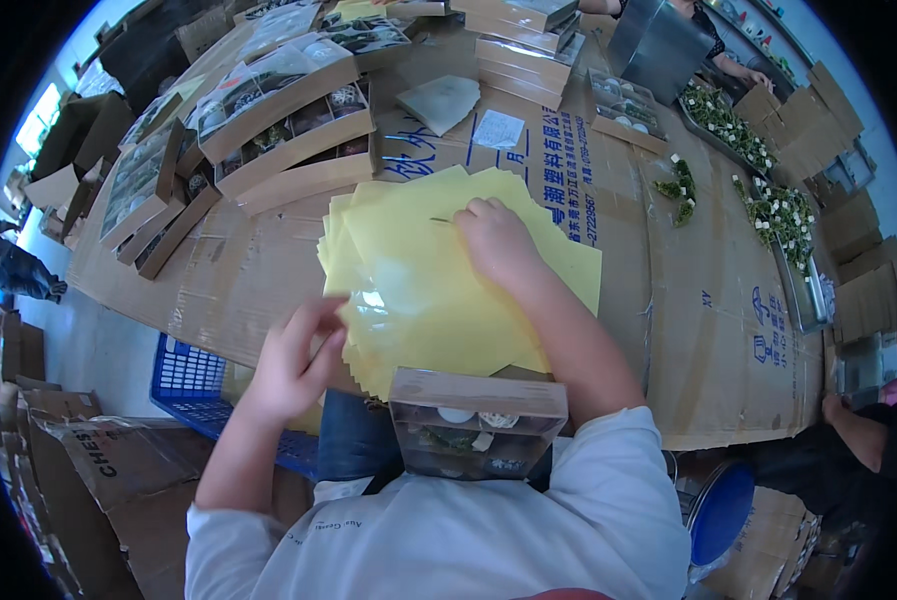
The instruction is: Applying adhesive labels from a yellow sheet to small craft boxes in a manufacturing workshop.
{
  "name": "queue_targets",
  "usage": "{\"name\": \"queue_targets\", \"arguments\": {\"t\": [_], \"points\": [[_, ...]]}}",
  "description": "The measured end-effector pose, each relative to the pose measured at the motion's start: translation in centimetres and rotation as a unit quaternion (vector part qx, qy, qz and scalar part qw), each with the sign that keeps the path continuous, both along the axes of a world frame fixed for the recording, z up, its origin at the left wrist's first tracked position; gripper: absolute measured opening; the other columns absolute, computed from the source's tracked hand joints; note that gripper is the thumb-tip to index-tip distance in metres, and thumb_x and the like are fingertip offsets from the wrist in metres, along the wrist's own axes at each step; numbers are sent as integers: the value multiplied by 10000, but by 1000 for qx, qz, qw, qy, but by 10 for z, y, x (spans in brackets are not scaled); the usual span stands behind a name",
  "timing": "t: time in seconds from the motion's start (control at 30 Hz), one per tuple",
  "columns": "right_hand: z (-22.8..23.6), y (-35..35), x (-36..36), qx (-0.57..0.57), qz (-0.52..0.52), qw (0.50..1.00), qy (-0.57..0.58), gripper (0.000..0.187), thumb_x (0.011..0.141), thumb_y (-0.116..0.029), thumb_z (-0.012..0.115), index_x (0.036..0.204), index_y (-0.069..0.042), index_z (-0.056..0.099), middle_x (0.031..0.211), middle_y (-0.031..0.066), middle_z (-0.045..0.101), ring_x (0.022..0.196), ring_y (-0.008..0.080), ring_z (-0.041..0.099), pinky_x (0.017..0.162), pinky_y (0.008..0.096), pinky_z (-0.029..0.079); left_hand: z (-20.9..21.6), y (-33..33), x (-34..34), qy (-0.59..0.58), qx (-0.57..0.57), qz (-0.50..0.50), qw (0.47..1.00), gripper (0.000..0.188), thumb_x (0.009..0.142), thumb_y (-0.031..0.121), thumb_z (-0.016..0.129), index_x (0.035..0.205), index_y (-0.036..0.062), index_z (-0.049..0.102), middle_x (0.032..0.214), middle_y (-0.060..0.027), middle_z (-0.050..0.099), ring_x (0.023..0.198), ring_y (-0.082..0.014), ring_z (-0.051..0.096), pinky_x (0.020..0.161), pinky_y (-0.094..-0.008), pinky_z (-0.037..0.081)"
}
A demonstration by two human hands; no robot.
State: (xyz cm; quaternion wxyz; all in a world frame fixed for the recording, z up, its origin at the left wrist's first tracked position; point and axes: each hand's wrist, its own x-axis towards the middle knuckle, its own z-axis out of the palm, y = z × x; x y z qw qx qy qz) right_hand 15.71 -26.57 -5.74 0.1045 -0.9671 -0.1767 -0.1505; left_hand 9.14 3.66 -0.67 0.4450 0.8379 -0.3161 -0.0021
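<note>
Shirt (408,540), right fingers (480,208) curled, touching yellow sheets (423,285)

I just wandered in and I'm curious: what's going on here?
A person is at a cardboard-covered table. Their right hand is on a fanned pile of yellow sheets; the left hand is at the pile's left edge, though whether it grips a sheet is unclear. A see-through-faced box is close against their body. More boxes are stacked far left; leafy sprigs lie at right.
</note>
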Motion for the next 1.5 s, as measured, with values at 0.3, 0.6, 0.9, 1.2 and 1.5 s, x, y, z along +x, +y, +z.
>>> {"name": "queue_targets", "arguments": {"t": [0.3,0.6,0.9,1.2,1.5], "points": [[-8,-22,-22,43,-76,995,-56,265,823,-76,532,1059,-43,648,863,117,547,870,304,556,741,396,485,-56,-135,135,-195,163,-7,967,292,833,277,576,1070,106,586,1110,-130,562,1060,-322,522,892,-448,425],[-17,-29,8,79,-148,985,-32,308,824,-40,509,1106,-25,632,938,145,529,932,315,540,788,397,474,-38,-146,143,-217,343,-88,910,534,822,537,551,1263,236,532,1216,-131,489,1215,-309,428,936,-467,395],[-17,-30,11,36,-141,986,-76,285,812,-99,525,1064,-46,647,952,103,555,953,281,534,791,415,435,-3,-159,165,-231,247,89,937,641,891,498,511,1329,43,407,1066,-183,538,941,-344,583,796,-432,482],[10,-46,4,175,-105,975,-83,802,697,-295,777,1354,-24,406,1298,191,425,1182,369,450,979,469,379,86,-121,112,-189,-87,-157,966,754,927,635,266,1180,-10,563,833,-137,561,779,-250,573,715,-338,461],[91,-21,-34,290,177,920,-197,311,668,-38,772,948,-79,643,1072,96,557,1089,295,510,962,395,412,44,-103,89,60,-95,-251,961,788,922,672,211,1214,7,518,896,-116,560,772,-196,562,742,-325,470]]}}
